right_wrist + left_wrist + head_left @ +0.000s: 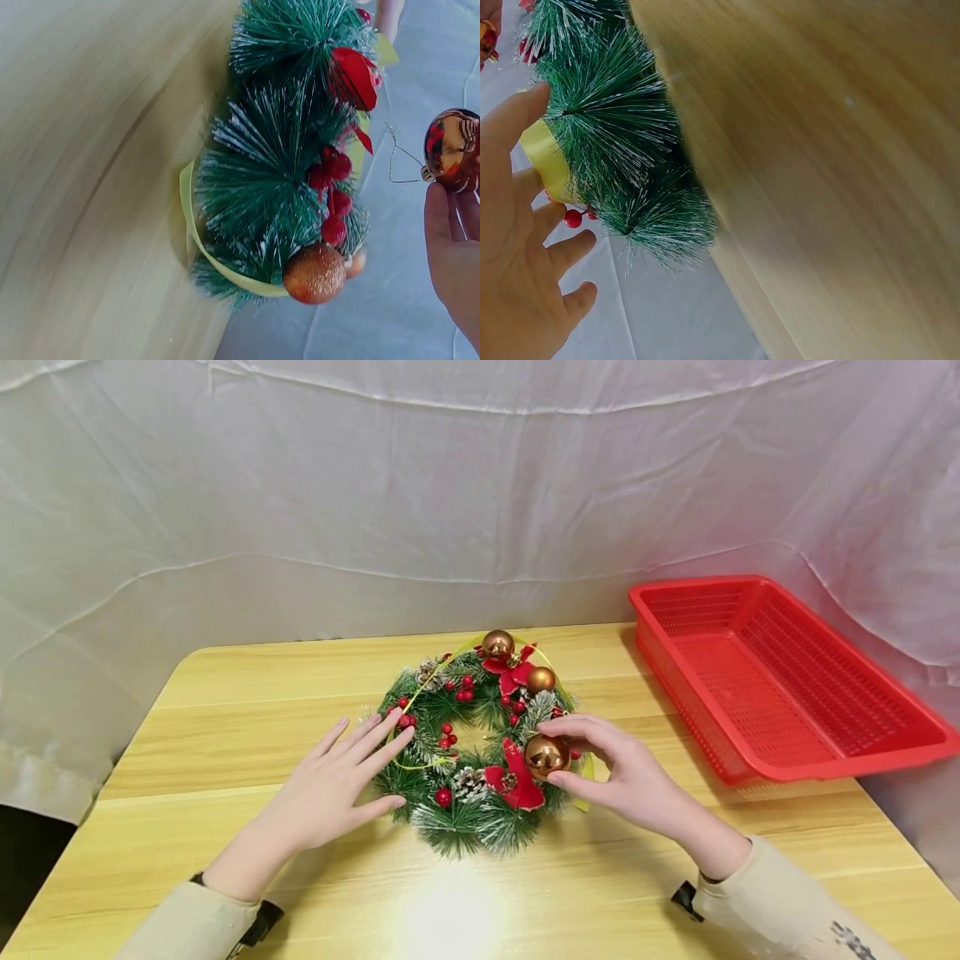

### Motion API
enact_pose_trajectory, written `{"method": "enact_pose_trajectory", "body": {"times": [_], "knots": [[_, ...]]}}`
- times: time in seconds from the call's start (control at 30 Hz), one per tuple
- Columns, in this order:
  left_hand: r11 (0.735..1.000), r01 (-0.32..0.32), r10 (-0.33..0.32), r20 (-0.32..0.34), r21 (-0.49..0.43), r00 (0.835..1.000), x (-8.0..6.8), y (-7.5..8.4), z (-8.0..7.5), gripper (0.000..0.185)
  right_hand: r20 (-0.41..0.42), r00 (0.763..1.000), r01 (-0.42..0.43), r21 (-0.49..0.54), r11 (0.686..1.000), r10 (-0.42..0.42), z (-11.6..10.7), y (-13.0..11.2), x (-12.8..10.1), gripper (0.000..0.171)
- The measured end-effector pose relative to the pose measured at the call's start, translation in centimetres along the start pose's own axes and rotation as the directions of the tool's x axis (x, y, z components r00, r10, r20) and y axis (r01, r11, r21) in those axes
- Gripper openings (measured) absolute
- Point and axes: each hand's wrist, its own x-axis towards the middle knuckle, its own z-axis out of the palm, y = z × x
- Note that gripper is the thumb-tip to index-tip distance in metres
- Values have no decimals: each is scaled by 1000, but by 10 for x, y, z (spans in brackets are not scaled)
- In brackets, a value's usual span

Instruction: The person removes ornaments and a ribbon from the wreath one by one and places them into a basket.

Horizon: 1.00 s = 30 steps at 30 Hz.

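A green Christmas wreath (pixel 453 822) with red berries, pine cones and red flowers lies on the wooden table. My right hand (pixel 626 777) pinches a shiny copper bauble (pixel 547 757) above the wreath's right side; in the right wrist view a thin wire loop trails from that bauble (pixel 450 150). Fingers spread, my left hand (pixel 330 789) is at the wreath's left edge; whether it presses on the needles I cannot tell. Another shiny bauble (pixel 498 645) and a matte gold bauble (pixel 541 679) sit at the wreath's far right. A yellow ribbon (pixel 225 271) loops around the wreath.
A red plastic basket (pixel 780 770) stands at the right side of the table (pixel 225 710), its near corner jutting past the edge. White cloth (pixel 337 485) hangs behind the table and along its sides.
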Motion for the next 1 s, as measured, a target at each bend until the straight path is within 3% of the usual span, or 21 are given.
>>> {"method": "enact_pose_trajectory", "body": {"times": [0.23, 0.63, 1.0], "knots": [[1000, -3, 3, -5, 1, 1000, 0, 0, 1, 81, -42, 999, 10, -48, 999, -12, -8, 5, -7, 50], [1000, 9, -9, 8, -6, 1000, -1, 1, -1, 80, -86, 993, 80, -45, 996, -83, -24, 7, -11, 56], [1000, 11, -10, 8, -7, 1000, -1, 1, -1, 80, -133, 990, 25, -77, 997, -35, -39, 9, -15, 57]]}}
